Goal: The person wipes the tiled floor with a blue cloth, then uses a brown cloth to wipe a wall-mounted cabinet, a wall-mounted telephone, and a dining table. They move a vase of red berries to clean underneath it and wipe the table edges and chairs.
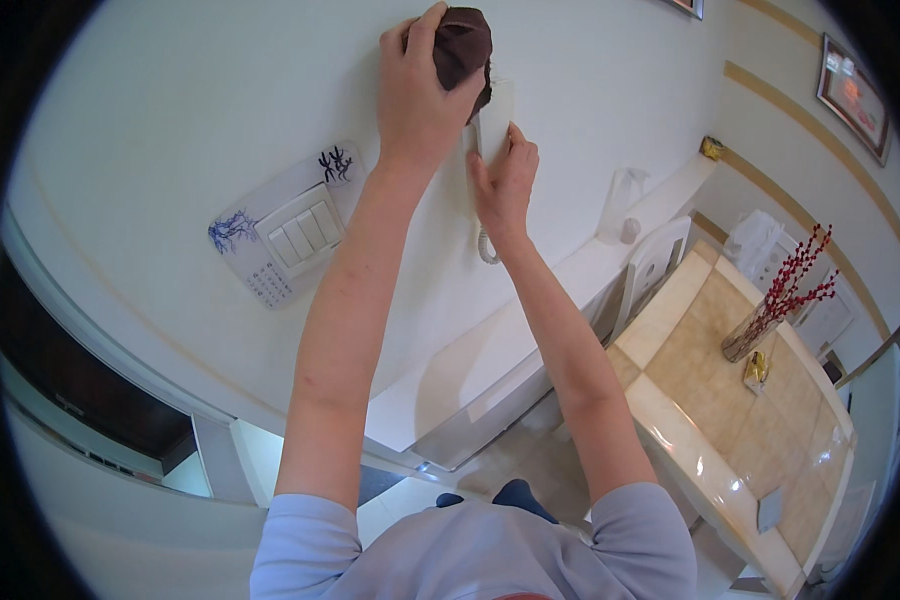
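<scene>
My left hand (pixel 427 97) grips a folded dark brown cloth (pixel 463 46) high up against the white wall (pixel 195 90). Just beneath it, my right hand (pixel 507 180) has its fingers wrapped around a white intercom handset (pixel 496 116). The cloth and left hand cover part of the handset's upper end and whatever is behind it. A white coiled cord (pixel 486 247) hangs below my right hand. To the left of my left forearm, a light switch panel (pixel 305 229) sits in a decorated surround (pixel 244 259) on the wall.
A white ledge (pixel 450 397) runs along the wall below my arms. At the right stands a marble-topped dining table (pixel 727 397) with a glass vase (pixel 750 334) of red-berried stems, a small yellow packet (pixel 756 371) and a grey cloth (pixel 770 510). White chairs (pixel 649 259) flank it.
</scene>
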Motion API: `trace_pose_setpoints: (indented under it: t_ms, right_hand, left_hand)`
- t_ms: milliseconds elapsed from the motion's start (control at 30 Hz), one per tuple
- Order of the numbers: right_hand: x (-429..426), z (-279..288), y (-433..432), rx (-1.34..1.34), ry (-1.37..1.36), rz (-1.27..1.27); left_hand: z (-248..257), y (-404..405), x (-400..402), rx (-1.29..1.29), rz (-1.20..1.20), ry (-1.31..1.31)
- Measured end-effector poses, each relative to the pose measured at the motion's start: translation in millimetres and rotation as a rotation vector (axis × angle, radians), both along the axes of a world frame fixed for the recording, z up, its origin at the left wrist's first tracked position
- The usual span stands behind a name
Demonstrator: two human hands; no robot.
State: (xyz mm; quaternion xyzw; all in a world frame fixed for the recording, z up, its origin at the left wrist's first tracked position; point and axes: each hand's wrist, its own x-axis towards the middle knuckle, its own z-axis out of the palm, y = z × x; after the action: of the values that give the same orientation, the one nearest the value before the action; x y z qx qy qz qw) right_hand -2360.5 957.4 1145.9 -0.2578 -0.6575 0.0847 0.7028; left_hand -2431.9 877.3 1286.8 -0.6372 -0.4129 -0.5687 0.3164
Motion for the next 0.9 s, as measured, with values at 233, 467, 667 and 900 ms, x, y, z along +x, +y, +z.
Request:
trace_pose_setpoints:
  t_ms: [233,467,667,900]
  right_hand:
    - [-2.4,17.1,-10.2,0.039,0.232,0.139]
    - [58.1,-15.8,-29.1,-0.213,0.625,0.426]
    - [132.3,-48.2,-58.5,-0.264,0.776,0.635]
    - [198.5,-70.0,-98.0,-0.188,0.962,0.611]
  left_hand:
    - [2.6,3.9,-1.2,-0.012,0.003,-0.015]
    - [-20.5,29.5,18.8,-0.112,0.519,0.389]
    - [-82.5,34.0,24.4,-0.246,0.512,0.52]
    - [-171.2,-25.6,56.1,-0.875,-0.747,-0.192]
